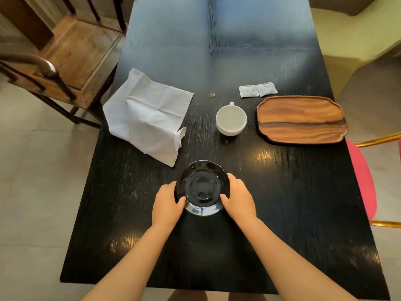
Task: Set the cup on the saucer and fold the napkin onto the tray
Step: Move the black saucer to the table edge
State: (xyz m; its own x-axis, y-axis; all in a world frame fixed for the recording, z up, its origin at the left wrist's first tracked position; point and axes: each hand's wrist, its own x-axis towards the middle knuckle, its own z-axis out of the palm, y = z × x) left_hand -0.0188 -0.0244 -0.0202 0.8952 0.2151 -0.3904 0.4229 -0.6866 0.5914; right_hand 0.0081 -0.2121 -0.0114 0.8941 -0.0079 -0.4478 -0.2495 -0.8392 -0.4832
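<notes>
A glossy black saucer [202, 187] lies near the middle of the black table. My left hand [167, 204] grips its left rim and my right hand [237, 200] grips its right rim, thumbs resting on the dish. Beyond it stands an empty white cup [231, 120], upright, its handle pointing away from me. A creased white napkin [147, 116] lies spread out at the left, one corner curled up. The wooden tray [301, 119] sits bare at the right, close to the table's edge.
Two small white sachets [257, 90] lie behind the tray, and a tiny brown scrap [211, 95] sits behind the cup. A wooden chair [65, 61] stands at the left and a red-cushioned chair [364, 179] at the right.
</notes>
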